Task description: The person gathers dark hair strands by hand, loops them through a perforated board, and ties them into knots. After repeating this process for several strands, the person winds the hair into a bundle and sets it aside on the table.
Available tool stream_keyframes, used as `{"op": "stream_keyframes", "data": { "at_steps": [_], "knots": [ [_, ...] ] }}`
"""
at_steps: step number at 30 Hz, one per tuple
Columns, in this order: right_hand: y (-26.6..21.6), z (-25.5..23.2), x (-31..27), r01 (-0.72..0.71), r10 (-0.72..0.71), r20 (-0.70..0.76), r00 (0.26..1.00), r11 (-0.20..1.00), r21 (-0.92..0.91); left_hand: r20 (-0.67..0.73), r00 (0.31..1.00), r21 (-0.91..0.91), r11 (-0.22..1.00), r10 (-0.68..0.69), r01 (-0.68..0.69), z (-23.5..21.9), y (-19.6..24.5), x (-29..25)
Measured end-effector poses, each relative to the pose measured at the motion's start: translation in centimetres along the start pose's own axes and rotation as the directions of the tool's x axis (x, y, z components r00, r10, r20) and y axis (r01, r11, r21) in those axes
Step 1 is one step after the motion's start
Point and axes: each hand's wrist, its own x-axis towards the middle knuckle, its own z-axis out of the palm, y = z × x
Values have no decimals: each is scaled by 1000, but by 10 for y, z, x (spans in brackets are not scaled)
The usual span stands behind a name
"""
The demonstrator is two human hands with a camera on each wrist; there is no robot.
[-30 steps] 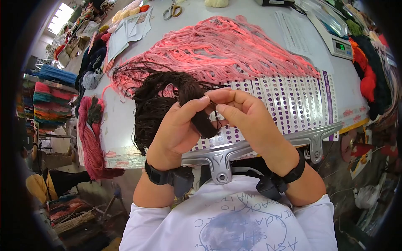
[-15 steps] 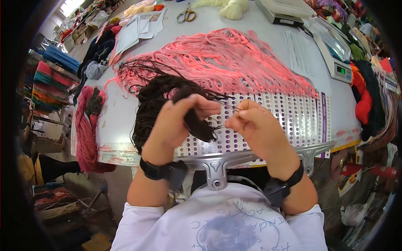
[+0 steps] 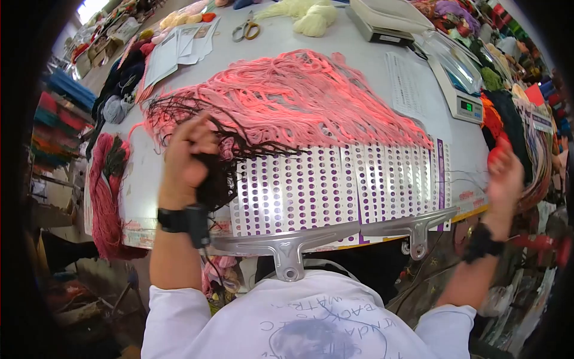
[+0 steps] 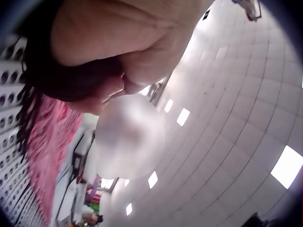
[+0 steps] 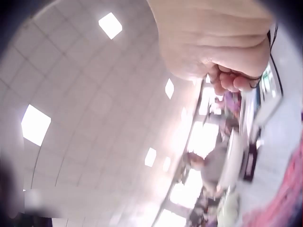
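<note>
My left hand (image 3: 186,157) is curled round the dark brown yarn bundle (image 3: 214,182), whose loose strands spread over the pink yarn (image 3: 281,96). In the left wrist view the dark yarn (image 4: 71,78) lies against the palm of the left hand (image 4: 123,38). Far to the right, beyond the table's edge, my right hand (image 3: 505,176) pinches a thin dark strand; faint strands trail left from it. The right wrist view shows the fingers of the right hand (image 5: 218,42) curled with the dark strand (image 5: 273,42) at them.
Punched white cards (image 3: 299,191) lie along the front, by a metal bracket bar (image 3: 290,245). Scissors (image 3: 246,30), papers (image 3: 179,52) and a digital scale (image 3: 466,107) stand farther back. Reddish yarn (image 3: 104,197) hangs at the left edge.
My right hand has swung far out to the right, away from the left hand. The left hand has moved left with the dark bundle, and the head view has shifted.
</note>
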Motion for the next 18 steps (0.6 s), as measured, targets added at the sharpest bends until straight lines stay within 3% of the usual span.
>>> {"op": "stream_keyframes", "data": {
  "at_steps": [1, 2, 3, 4, 5, 6, 8, 11, 14, 17, 18],
  "knots": [
    [34, 33, -18, -4, 25, 133, 991, 988, -155, -18, 995, 85, 991, -103, 104, 23, -26, 4],
    [71, 50, -27, 51, 83, 363, 928, 937, -345, -42, 979, 165, 965, -198, 203, 42, -48, 6],
    [107, 76, -49, 124, 79, 379, 922, 867, -482, -26, 974, 348, 911, -227, 221, 52, -67, 9],
    [141, 96, -61, 99, 134, 557, 820, 925, -367, -7, 969, 518, 828, -249, 216, 57, -83, 13],
    [146, 130, -86, -9, 295, 496, 817, 866, -500, -13, 955, 567, 785, -296, 250, 63, -94, 17],
    [170, 147, -93, -34, 329, 515, 792, 865, -501, -25, 940, 614, 737, -340, 284, 67, -104, 19],
    [192, 167, -105, 83, 314, 554, 771, 812, -577, -108, 918, 658, 665, -381, 354, 71, -114, 22],
    [214, 171, -108, 94, 329, 519, 789, 770, -631, -142, 911, 679, 631, -387, 374, 75, -122, 25],
    [218, 172, -110, 98, 308, 492, 814, 763, -639, -140, 940, 762, 572, -312, 303, 79, -131, 34],
    [216, 176, -114, 177, 233, 461, 856, 706, -686, -136, 969, 891, 401, -208, 212, 80, -140, 49],
    [215, 177, -116, 178, 234, 464, 854, 707, -685, -139, 969, 891, 402, -205, 213, 78, -142, 51]
  ]
}}
